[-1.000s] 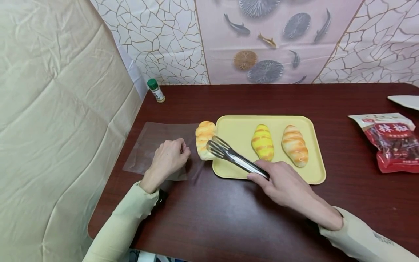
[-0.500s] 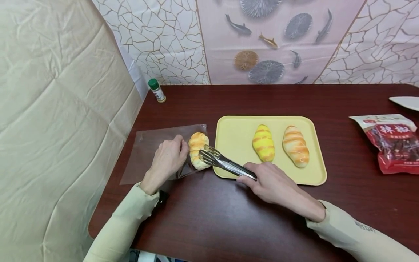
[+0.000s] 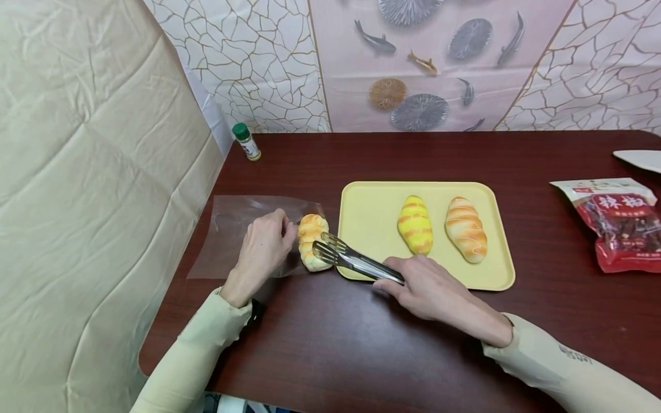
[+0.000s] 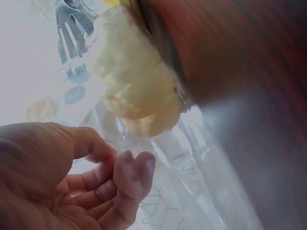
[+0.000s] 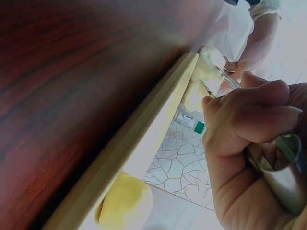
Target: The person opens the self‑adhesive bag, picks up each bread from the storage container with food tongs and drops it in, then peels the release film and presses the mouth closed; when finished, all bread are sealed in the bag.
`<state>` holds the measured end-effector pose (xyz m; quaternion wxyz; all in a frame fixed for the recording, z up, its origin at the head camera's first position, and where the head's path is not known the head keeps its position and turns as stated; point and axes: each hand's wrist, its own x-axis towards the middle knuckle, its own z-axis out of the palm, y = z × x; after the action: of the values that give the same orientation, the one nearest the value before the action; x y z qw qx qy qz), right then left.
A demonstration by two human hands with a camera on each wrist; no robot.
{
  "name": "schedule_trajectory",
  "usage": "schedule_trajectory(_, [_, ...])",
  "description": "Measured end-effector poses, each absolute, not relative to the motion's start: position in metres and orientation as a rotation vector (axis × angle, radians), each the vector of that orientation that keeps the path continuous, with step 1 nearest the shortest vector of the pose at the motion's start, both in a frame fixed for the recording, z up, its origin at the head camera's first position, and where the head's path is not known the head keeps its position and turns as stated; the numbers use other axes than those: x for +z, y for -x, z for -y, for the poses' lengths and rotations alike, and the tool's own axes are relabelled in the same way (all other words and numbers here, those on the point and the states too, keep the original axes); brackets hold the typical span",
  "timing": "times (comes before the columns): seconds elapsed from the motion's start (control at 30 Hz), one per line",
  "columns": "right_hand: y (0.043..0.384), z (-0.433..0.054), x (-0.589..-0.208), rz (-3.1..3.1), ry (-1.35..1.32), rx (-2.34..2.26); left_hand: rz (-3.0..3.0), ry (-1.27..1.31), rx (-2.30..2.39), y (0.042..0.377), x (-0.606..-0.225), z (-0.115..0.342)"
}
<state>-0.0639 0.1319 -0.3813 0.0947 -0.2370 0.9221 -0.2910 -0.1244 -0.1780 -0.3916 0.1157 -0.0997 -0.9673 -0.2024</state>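
My left hand [image 3: 263,249] pinches the upper edge of a clear plastic bag [image 3: 222,246] at the bag's mouth; in the left wrist view the thumb and fingertips meet there. A golden-topped, pale bread roll [image 3: 311,238] sits at that mouth, its far end inside the plastic. How deep it goes is hard to tell. My right hand [image 3: 434,289] grips metal tongs [image 3: 361,264], whose slotted ends hold the roll's near, right side. In the right wrist view the fingers wrap round the tongs' handle [image 5: 283,182].
Right of the bag lies a yellow tray [image 3: 366,206] bearing a yellow bread roll [image 3: 415,225] and a light brown one [image 3: 466,229]. A green-capped seasoning bottle [image 3: 246,141] stands at the back left. At the right are a red food packet [image 3: 622,223] and a white flat object [image 3: 640,159].
The tongs and my right hand have moved left and nearer, taking the roll off the tray's left edge into the bag's mouth. My left hand stays nearly in place; the bag's mouth has lifted round the roll.
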Motion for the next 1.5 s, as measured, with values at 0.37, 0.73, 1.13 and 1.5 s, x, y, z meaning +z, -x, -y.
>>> schedule_trajectory(0.37, [0.063,-0.130,-0.381,-2.731,0.688,-0.836,2.852,0.304,-0.494,0.121,-0.389,0.177])
schedule_trajectory(0.73, [0.066,-0.129,-0.379,-2.730,0.697,-0.837,2.771,0.311,-0.447,0.122,-0.391,0.176])
schedule_trajectory(1.13, [0.077,-0.119,-0.374,-2.755,0.733,-0.797,2.691,0.473,-0.475,0.119,-0.392,0.175])
schedule_trajectory(1.5, [0.098,-0.116,-0.403,-2.779,0.789,-0.844,2.660,0.568,-0.472,0.128,-0.408,0.184])
